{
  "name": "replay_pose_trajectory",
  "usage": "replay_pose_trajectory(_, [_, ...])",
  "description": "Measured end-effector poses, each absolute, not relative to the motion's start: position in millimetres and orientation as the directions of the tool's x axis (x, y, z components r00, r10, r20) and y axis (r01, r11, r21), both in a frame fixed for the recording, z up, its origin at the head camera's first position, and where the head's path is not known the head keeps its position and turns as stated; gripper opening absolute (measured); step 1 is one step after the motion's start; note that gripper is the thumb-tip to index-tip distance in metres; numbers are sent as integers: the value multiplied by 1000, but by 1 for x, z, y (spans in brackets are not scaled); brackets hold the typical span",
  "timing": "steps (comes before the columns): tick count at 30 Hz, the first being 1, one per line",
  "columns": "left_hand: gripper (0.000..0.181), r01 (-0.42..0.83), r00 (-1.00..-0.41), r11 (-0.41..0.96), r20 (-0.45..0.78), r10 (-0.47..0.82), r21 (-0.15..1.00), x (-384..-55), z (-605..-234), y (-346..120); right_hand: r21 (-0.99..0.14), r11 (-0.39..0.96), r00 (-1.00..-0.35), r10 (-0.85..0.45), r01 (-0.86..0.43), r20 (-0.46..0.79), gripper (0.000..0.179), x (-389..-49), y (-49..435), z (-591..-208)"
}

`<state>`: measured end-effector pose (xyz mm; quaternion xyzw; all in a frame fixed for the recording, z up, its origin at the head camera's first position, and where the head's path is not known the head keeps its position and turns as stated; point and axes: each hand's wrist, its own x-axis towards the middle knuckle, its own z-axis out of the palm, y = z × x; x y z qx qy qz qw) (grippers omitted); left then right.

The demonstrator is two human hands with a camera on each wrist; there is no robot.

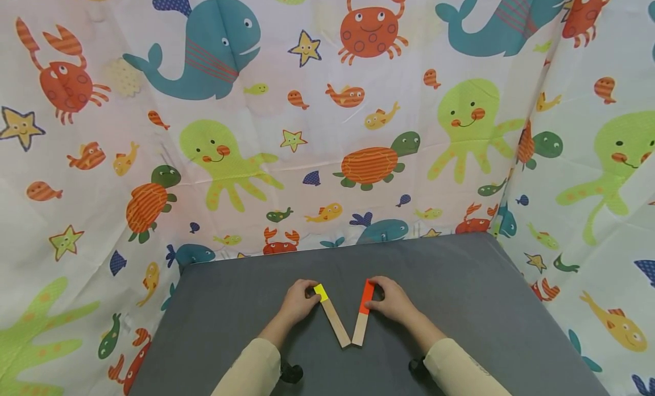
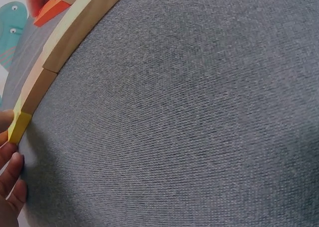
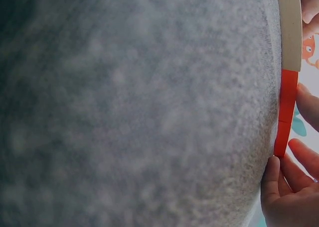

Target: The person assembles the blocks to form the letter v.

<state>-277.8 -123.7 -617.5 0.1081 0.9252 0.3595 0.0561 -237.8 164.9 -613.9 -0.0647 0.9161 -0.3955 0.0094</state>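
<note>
Two rows of blocks form a V on the grey table, their near ends meeting in the head view. The left row has a yellow block (image 1: 320, 292) at its far end and plain wooden blocks (image 1: 335, 323) behind it. My left hand (image 1: 298, 301) pinches the yellow end between thumb and fingers. In the right row, a red block (image 1: 366, 296) lies beyond a plain wooden block (image 1: 360, 329). My right hand (image 1: 391, 299) holds the red part, with fingertips at its far end and along its side. A seam crosses the red part (image 3: 287, 100) in the right wrist view.
The grey cloth-covered table (image 1: 450, 282) extends around both hands. Behind it and at the sides hangs a white curtain (image 1: 317, 117) printed with sea animals. Dark straps (image 1: 291, 374) show at the wrists below the sleeves.
</note>
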Motion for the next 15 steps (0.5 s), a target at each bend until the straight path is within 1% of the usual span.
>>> replay_pose_trajectory(9, [33, 137, -982, 720, -2, 188, 680, -273, -620, -126, -723, 680, -990, -134, -120, 37, 60, -241, 165, -614])
replay_pose_trajectory(15, [31, 145, -987, 712, 51, 152, 687, -267, -617, -131, -747, 654, -989, -140, -120, 36, 63, -243, 165, -608])
